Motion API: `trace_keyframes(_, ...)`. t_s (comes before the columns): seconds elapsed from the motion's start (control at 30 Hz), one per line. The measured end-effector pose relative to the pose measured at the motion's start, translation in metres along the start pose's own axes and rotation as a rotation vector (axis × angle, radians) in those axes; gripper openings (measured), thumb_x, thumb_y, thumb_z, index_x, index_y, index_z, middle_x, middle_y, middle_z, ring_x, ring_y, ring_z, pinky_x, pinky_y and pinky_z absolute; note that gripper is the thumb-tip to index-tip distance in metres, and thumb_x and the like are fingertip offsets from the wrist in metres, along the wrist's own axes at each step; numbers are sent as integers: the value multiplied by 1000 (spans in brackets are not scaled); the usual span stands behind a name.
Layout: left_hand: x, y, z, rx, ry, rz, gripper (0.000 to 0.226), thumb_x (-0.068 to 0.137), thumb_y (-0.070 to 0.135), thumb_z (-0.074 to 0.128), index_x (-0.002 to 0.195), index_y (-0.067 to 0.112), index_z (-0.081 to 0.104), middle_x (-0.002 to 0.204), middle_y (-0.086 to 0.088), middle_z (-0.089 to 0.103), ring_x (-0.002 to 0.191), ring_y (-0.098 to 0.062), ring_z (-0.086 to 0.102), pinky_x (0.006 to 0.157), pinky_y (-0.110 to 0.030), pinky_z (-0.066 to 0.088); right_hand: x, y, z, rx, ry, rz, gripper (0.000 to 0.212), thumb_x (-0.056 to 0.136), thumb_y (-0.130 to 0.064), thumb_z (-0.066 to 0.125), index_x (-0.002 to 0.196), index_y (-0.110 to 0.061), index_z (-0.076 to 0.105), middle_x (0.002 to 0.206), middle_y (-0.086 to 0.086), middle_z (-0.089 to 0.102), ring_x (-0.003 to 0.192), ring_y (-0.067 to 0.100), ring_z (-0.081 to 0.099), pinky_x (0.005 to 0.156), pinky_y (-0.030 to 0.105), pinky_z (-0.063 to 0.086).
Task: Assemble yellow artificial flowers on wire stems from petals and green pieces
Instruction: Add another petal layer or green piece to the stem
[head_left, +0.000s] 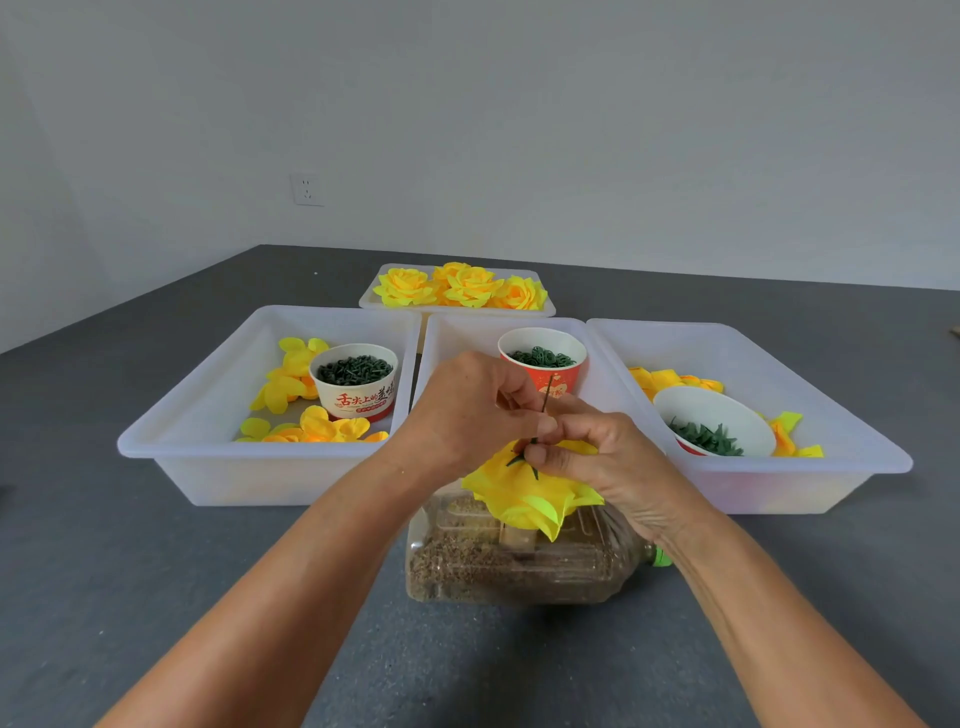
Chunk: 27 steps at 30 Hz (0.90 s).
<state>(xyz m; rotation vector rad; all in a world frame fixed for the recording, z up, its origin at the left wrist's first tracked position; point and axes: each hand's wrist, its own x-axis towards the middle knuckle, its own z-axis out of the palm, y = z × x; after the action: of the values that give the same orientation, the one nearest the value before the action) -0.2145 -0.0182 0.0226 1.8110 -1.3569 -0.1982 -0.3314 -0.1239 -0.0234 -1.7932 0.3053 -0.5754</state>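
Observation:
A thin wire stem (547, 396) stands up from a sand-filled plastic bottle (519, 561) lying on its side. Yellow petals (524, 493) are stacked on the wire, face down, with a green star-shaped piece (522, 460) on top of them. My left hand (467, 410) pinches the wire just above the petals. My right hand (597, 457) pinches the green piece at the wire and rests on the petals. The fingertips hide where the wire passes through the green piece.
Three white bins (197, 452) stand behind the bottle with loose yellow petals (291, 384) and paper cups of green parts (356, 369), (543, 358), (706, 436). A farther tray (545, 310) holds finished yellow flowers (467, 286). Grey floor lies all around.

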Motion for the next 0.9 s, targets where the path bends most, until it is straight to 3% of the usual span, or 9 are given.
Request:
trace_keyframes(0.1, 0, 0, 0, 11, -12, 17, 14, 73, 19, 77, 65, 20, 65, 65, 12, 59, 60, 4, 50, 60, -7, 37, 1, 3, -3, -52, -27, 10, 29, 62, -35, 74, 83, -16, 76, 125, -5, 59, 128, 14, 45, 110, 47, 31)
trace_keyframes(0.27, -1, 0, 0, 34, 8, 41, 9, 73, 17, 77, 70, 12, 70, 68, 6, 63, 63, 0, 51, 61, -8, 37, 1, 0, -3, -76, -23, 31, 30, 64, -30, 72, 86, -10, 75, 121, -1, 61, 121, 14, 50, 107, 39, 38)
trace_keyframes(0.4, -1, 5, -1, 72, 12, 29, 13, 75, 20, 76, 73, 8, 70, 76, -4, 69, 71, -14, 58, 60, -17, 39, -7, -10, 4, -96, 107, -32, 17, 65, -14, 80, 82, -16, 76, 115, 4, 63, 111, 11, 57, 91, 24, 46)
trace_keyframes(0.5, -2, 7, -1, 73, 10, 13, 14, 74, 20, 76, 72, 7, 71, 76, -7, 70, 74, -19, 61, 64, -23, 42, -13, -15, 16, -266, 332, -36, 11, 63, -19, 82, 66, -26, 74, 107, 1, 68, 109, 3, 53, 87, 3, 29)
trace_keyframes(0.53, -2, 7, -1, 64, 12, 5, 14, 74, 19, 77, 70, 8, 70, 75, -6, 70, 72, -17, 60, 62, -21, 42, -14, -16, 22, -364, 407, -26, 8, 64, -23, 81, 63, -25, 74, 105, 0, 69, 112, 6, 50, 86, 3, 26)
trace_keyframes(0.7, -4, 6, 0, 61, 31, -15, 12, 74, 19, 77, 68, 13, 69, 74, -3, 68, 70, -11, 57, 60, -18, 41, -16, -15, 48, -590, 645, 35, 19, 75, -28, 73, 62, -15, 70, 117, -1, 66, 129, 21, 38, 102, 41, 32)
trace_keyframes(0.9, -2, 5, 1, 50, 29, -13, 13, 74, 19, 76, 66, 13, 68, 74, -3, 69, 72, -12, 59, 59, -15, 40, -21, -5, 63, -542, 792, -64, 24, 76, -24, 74, 59, -9, 67, 119, -10, 63, 131, 18, 38, 103, 46, 33)
